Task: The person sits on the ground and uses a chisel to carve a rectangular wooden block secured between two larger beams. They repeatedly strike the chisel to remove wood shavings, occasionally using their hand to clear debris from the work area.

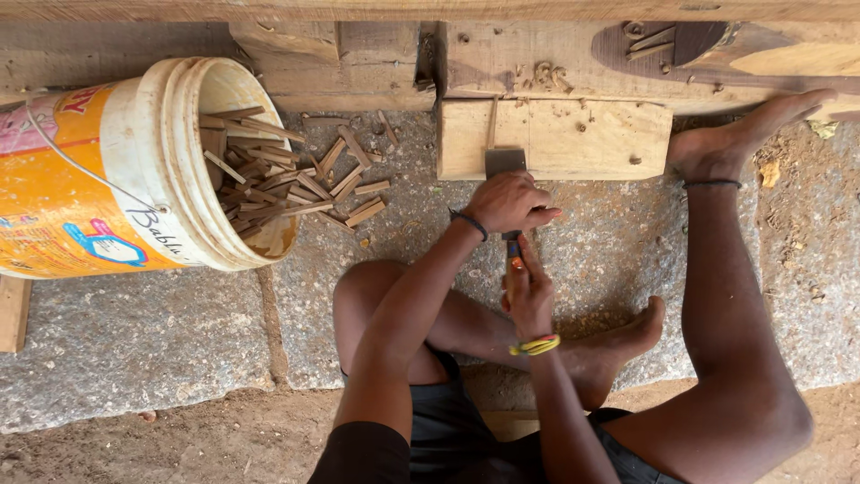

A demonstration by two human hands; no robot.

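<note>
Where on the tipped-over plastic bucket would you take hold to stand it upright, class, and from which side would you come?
Probably grip the thick white rim of the bucket, coming from the open mouth side on the right. The bucket lies on its side with wooden sticks spilling out, so the rim is exposed and stiff. The thin wire handle lies slack against the wall, harder to catch.

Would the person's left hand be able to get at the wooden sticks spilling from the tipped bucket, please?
Probably yes: the left hand is closed on a flat blade, but the sticks lie on bare stone to its left, nothing between.
</note>
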